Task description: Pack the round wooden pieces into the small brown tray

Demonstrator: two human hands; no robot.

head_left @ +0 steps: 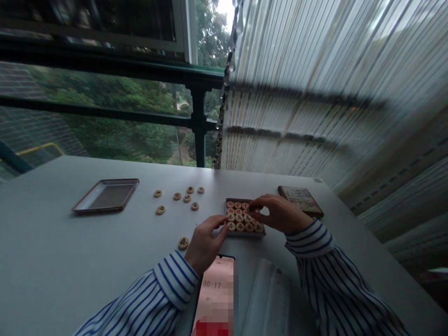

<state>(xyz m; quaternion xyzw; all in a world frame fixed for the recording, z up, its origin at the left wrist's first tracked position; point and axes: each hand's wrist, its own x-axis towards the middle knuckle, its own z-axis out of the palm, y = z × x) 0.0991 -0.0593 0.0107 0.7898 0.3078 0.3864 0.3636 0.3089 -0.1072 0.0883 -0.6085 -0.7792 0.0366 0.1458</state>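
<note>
A small open box (247, 234) of xiangqi pieces stands on the white table, filled with rows of round wooden discs bearing red and black characters. My left hand (206, 240) grips the box's left edge, thumb and forefinger curled close together there. Over the box's right half, my right hand (280, 213) pinches a xiangqi piece (250, 210); the fingers partly cover it. One black-marked piece (183, 243) lies on the table beside my left hand. Several more pieces (177, 196) are scattered farther off to the left of the box.
A shallow rectangular lid or tray (115, 195) lies at the left of the table (105, 261). To the right is a flat printed box (301, 199). A phone (214, 298) showing a timer and a clear plastic sleeve (268, 298) lie near me. Beyond are a window railing and a bead curtain (273, 93).
</note>
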